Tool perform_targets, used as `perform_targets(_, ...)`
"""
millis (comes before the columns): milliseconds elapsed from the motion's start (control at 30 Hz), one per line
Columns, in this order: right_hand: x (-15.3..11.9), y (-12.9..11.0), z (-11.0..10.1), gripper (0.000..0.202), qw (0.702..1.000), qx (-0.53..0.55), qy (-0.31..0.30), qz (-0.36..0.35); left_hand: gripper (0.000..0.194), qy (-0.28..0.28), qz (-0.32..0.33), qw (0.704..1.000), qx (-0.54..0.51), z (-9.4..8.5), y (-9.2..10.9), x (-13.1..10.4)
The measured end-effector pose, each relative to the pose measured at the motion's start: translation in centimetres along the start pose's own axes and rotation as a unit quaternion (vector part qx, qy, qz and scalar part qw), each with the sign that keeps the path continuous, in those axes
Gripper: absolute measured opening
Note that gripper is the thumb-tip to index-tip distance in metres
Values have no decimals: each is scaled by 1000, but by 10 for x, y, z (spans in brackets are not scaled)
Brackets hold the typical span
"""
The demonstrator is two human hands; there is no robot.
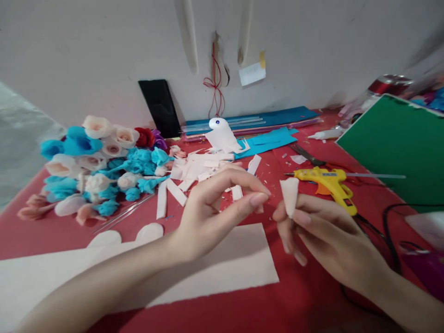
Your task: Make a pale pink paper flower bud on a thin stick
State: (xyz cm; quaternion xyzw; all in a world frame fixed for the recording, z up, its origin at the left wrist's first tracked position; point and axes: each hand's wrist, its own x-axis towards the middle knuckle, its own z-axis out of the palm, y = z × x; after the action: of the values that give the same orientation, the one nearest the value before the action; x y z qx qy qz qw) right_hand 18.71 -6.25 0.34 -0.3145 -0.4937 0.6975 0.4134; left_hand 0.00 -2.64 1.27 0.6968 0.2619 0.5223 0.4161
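Observation:
My right hand (319, 236) pinches a small rolled white paper petal (290, 195) between thumb and fingers, held upright above the red table (305, 286). My left hand (215, 208) hovers just left of it, thumb and forefinger brought together near the petal with nothing visible between them. Under both wrists lies a long white paper strip (222, 268) with rounded petal shapes cut at its left end.
A yellow glue gun (328, 180) lies right of the hands, its black cord (391, 231) trailing. A heap of blue, white and pink paper flowers (97, 166) sits at left, white scraps (194, 171) in the middle, scissors (307, 156), blue sheets (263, 127) and a green board (395, 143) behind.

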Motion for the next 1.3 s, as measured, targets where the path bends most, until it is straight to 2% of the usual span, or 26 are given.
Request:
perform_targets(133,5,-4,2,21,995,80,-45,36,5,9,10,1000,10,0,-1,0)
perform_targets(267,6,-8,1,22,992,107,-48,55,4,22,0,1000,13,0,-4,0)
perform_targets(367,5,-9,1,21,990,114,-42,67,7,24,10,999,-30,-1,-6,2)
perform_targets(500,6,-8,0,21,988,127,-31,77,11,-1,33,995,-98,-1,-5,3)
perform_targets(667,6,-6,-1,22,986,138,-39,80,10,-52,29,993,-101,-1,-1,1)
perform_targets(867,8,-6,0,22,977,186,-67,84,4,-5,-31,999,-20,0,-2,0)
perform_targets(1033,9,-7,1,24,971,199,-99,84,4,14,-36,999,35,0,-2,1)
perform_targets(1200,9,-8,0,18,984,139,-83,78,6,42,-57,996,55,-3,-5,4)
perform_targets(1300,8,-8,0,17,986,132,-71,73,6,35,-76,996,30,-3,-6,5)
